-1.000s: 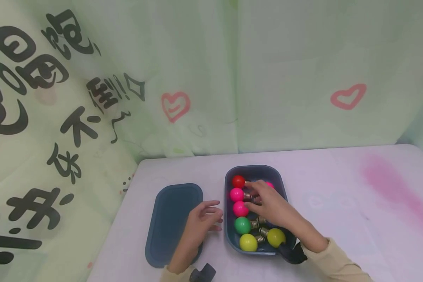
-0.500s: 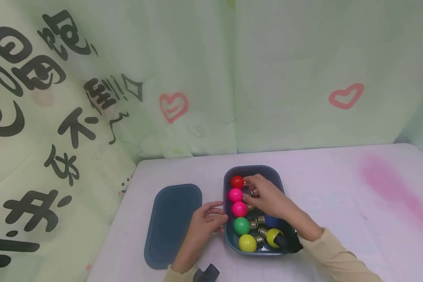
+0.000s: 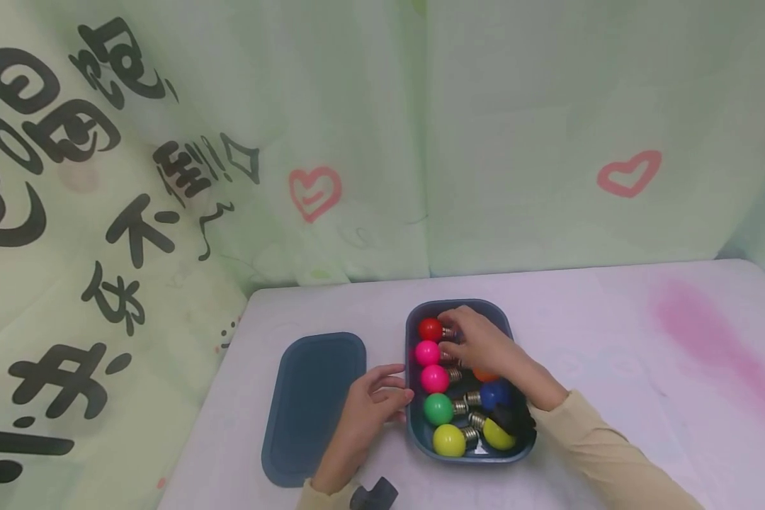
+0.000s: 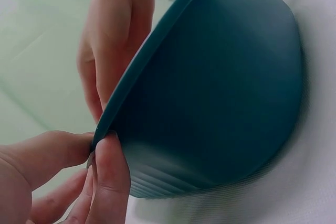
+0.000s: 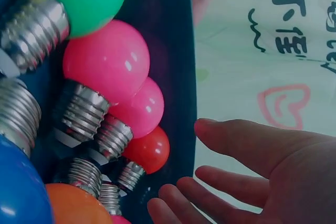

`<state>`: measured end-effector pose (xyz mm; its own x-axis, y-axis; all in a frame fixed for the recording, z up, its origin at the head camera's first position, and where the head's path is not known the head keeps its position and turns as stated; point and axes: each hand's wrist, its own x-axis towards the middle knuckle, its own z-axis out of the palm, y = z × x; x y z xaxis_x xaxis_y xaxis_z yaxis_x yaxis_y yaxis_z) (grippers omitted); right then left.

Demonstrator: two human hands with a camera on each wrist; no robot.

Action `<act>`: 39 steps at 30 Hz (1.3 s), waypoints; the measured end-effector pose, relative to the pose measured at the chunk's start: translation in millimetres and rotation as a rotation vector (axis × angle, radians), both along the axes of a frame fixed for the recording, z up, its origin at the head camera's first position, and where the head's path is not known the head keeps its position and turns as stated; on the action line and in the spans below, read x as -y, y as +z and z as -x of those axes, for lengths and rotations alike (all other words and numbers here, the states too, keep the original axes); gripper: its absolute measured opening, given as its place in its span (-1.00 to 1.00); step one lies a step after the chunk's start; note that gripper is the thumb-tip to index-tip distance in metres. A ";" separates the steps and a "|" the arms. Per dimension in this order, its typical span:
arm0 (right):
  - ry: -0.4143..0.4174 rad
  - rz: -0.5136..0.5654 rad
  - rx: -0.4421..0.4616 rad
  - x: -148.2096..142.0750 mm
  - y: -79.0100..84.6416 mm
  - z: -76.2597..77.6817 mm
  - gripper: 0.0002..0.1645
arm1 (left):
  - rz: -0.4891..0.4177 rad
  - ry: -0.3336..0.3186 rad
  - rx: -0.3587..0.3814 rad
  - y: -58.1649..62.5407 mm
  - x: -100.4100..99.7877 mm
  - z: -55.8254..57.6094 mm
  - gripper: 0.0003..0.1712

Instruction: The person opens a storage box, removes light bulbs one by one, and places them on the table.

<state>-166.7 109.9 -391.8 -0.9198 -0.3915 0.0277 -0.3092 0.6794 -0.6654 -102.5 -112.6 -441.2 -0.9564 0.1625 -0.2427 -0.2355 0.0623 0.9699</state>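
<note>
A dark blue bin holds coloured light bulbs with metal screw bases. Down its left side lie a red bulb, two pink bulbs, a green bulb and a yellow bulb. Opposite are an orange bulb, a blue bulb and another yellow one. My left hand pinches the bin's left rim between thumb and fingers. My right hand is over the far part of the bin, near the red bulb's base. In the right wrist view its fingers are loosely spread, holding nothing.
Left of the bin, a flat dark blue lid lies on the white table covering. Behind the table hangs a pale green curtain with hearts and black lettering. Dark wrist cameras sit at both wrists; the right one overlaps the bin's near right corner.
My left hand has moved right onto the bin's rim. My right hand has shifted slightly away from me within the bin, uncovering the blue and orange bulbs.
</note>
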 end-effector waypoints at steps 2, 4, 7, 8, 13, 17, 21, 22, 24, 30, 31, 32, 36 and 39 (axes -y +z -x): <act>-0.006 -0.014 0.002 0.9 -1.6 3.2 -0.41 | -0.001 -0.003 -0.008 -0.1 0.3 0.0 -0.46; -0.008 -0.024 0.004 1.5 -3.1 6.2 -0.42 | -0.002 -0.005 -0.011 -0.8 0.7 0.1 -0.46; 0.000 -0.028 0.002 2.4 -5.5 10.4 -0.43 | -0.001 -0.005 -0.011 -2.2 1.0 0.4 -0.47; 0.000 -0.029 0.000 2.9 -6.3 11.7 -0.44 | 0.001 -0.008 -0.016 -2.8 1.2 0.5 -0.47; 0.001 -0.037 0.007 5.9 -8.6 17.3 -0.46 | 0.002 -0.009 -0.012 -4.4 1.8 1.1 -0.46; -0.008 -0.052 0.018 8.8 -9.9 20.5 -0.45 | -0.011 -0.005 -0.010 -3.6 1.4 0.8 -0.46; -0.023 -0.068 0.032 11.6 -10.5 22.6 -0.44 | -0.005 -0.005 -0.011 -2.9 0.6 1.0 -0.47; -0.026 -0.072 0.037 12.1 -11.0 23.3 -0.44 | -0.004 -0.006 -0.011 -2.8 0.4 1.0 -0.47; -0.028 -0.078 0.049 13.2 -11.2 24.2 -0.44 | -0.002 -0.006 -0.006 -2.8 0.3 1.3 -0.47; -0.027 -0.108 0.059 15.2 -15.3 28.5 -0.47 | -0.017 -0.008 -0.004 -3.0 0.4 1.6 -0.47; -0.027 -0.113 0.056 15.4 -16.3 29.3 -0.48 | -0.017 -0.009 -0.006 -3.3 0.5 1.5 -0.47; -0.028 -0.117 0.053 15.5 -17.3 30.1 -0.50 | -0.019 -0.009 -0.005 -3.5 0.5 1.6 -0.47; -0.036 -0.118 0.045 16.1 -20.9 33.1 -0.54 | -0.010 -0.004 0.000 -4.0 0.2 1.9 -0.47; -0.042 -0.116 0.039 16.8 -21.6 34.4 -0.56 | -0.003 0.003 0.004 -4.4 0.2 2.7 -0.48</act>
<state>-201.1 93.1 -413.4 -0.9351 -0.3506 -0.0517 -0.2540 0.7647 -0.5922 -105.2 -112.7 -445.6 -0.9559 0.1607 -0.2460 -0.2396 0.0585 0.9691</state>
